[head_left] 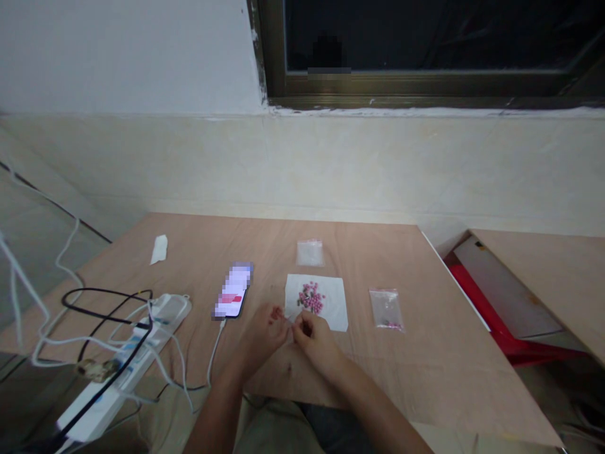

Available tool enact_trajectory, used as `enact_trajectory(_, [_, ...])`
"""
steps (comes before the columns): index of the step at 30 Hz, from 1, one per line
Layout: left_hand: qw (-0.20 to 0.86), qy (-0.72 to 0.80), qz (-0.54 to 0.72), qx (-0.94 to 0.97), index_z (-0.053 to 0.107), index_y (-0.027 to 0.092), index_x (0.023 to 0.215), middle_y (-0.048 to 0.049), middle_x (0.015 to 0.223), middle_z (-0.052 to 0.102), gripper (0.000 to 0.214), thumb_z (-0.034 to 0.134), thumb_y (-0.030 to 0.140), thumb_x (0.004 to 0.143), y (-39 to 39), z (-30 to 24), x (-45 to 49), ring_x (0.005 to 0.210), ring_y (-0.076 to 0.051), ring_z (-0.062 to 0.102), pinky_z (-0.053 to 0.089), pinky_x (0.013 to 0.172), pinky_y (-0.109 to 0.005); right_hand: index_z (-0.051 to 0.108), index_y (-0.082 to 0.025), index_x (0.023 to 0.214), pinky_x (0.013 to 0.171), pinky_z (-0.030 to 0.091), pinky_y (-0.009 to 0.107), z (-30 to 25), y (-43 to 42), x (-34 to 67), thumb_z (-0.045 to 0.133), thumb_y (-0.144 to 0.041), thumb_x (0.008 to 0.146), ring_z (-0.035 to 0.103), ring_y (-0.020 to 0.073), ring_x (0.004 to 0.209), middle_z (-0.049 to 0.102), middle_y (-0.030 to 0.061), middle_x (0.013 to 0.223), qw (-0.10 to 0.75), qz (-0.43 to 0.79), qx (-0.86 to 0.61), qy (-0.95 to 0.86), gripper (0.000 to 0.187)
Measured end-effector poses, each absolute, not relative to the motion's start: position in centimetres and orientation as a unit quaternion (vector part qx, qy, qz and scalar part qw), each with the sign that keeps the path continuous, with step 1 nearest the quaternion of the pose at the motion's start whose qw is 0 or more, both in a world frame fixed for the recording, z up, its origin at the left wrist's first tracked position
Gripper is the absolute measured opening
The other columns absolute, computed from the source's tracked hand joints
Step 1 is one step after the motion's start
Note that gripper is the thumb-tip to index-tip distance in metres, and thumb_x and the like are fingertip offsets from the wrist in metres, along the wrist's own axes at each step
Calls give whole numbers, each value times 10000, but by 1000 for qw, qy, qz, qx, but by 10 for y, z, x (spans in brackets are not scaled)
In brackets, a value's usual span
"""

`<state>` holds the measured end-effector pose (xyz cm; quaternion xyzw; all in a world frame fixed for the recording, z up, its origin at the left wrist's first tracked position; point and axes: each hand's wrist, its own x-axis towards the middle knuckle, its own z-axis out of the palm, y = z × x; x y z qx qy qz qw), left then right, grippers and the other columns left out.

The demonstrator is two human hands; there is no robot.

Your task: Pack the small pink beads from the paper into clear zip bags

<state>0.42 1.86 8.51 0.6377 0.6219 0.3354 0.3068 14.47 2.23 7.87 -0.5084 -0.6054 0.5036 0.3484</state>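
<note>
My left hand (pixel 265 329) and my right hand (pixel 314 337) meet fingertip to fingertip at the near edge of a white paper sheet (pixel 331 299). Both are closed in a pinch on something too small to make out. A pile of small pink beads (pixel 311 297) lies on the sheet just beyond my fingers. A small clear bag (pixel 386 309) with a few pink beads lies to the right. Another small clear bag (pixel 310 253) lies behind the sheet.
A phone (pixel 233 291) with a lit screen lies left of the sheet, its white cable running off the wooden table (pixel 425 353). A white power strip (pixel 123 362) with tangled cables sits far left. A folded white paper scrap (pixel 159 249) lies at the back left. A red frame (pixel 491 315) stands right.
</note>
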Motion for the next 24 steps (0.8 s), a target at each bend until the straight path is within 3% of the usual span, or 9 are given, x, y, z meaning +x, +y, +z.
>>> enact_trajectory(3, [304, 565, 334, 690, 521, 180, 1011, -78, 1030, 547, 389, 442, 123, 634, 23, 84, 7, 975, -199, 496, 398, 867, -368, 416, -185, 526, 478, 288, 202, 77, 23, 144, 427, -140, 624, 387, 90, 493, 416, -47, 502, 350, 503, -506, -608, 108])
enact_trajectory(6, [324, 542, 321, 706, 542, 199, 1009, -53, 1105, 531, 419, 391, 73, 639, 27, 87, 6, 1096, -181, 427, 302, 978, -359, 412, -185, 507, 478, 284, 210, 73, 27, 149, 427, -150, 621, 389, 95, 489, 408, -46, 487, 359, 497, -532, -584, 120])
enact_trajectory(9, [388, 501, 283, 720, 522, 229, 1059, -37, 1153, 521, 383, 473, 165, 684, 26, 92, 6, 1120, -190, 420, 303, 981, -353, 414, -185, 495, 483, 301, 216, 70, 32, 155, 423, -210, 662, 405, 99, 484, 421, -38, 478, 377, 528, -535, -541, 169])
enact_trajectory(11, [415, 488, 266, 721, 479, 234, 1116, -53, 1184, 499, 479, 577, 257, 648, 24, 93, 7, 1124, -214, 418, 316, 968, -359, 429, -183, 498, 475, 310, 216, 69, 36, 158, 420, -262, 689, 405, 95, 463, 432, -37, 465, 381, 563, -521, -516, 208])
enact_trajectory(15, [387, 527, 276, 705, 481, 222, 1100, -71, 1138, 523, 490, 605, 336, 639, 29, 85, 7, 1076, -218, 456, 339, 941, -362, 494, -167, 551, 462, 337, 221, 62, 47, 168, 395, -387, 741, 427, 98, 443, 489, -17, 482, 358, 629, -469, -507, 308])
enact_trajectory(19, [311, 567, 253, 720, 491, 204, 1070, -77, 1102, 539, 483, 626, 329, 624, 43, 75, 2, 1056, -223, 459, 339, 929, -374, 533, -157, 683, 566, 394, 245, 38, 65, 185, 474, -283, 712, 507, 133, 587, 554, 25, 643, 403, 437, -588, -548, 142])
enact_trajectory(21, [281, 571, 233, 736, 493, 194, 1061, -81, 1090, 547, 492, 643, 321, 610, 49, 73, 0, 1052, -229, 455, 332, 929, -383, 556, -147, 743, 649, 402, 261, 23, 76, 192, 488, -189, 685, 528, 162, 709, 568, 68, 760, 377, 327, -642, -583, 98])
enact_trajectory(24, [250, 564, 217, 756, 487, 186, 1060, -80, 1090, 550, 478, 638, 303, 622, 54, 71, -1, 1043, -224, 460, 333, 922, -385, 580, -146, 756, 690, 396, 260, 7, 88, 198, 464, -117, 689, 529, 167, 759, 567, 88, 814, 303, 264, -665, -630, 137])
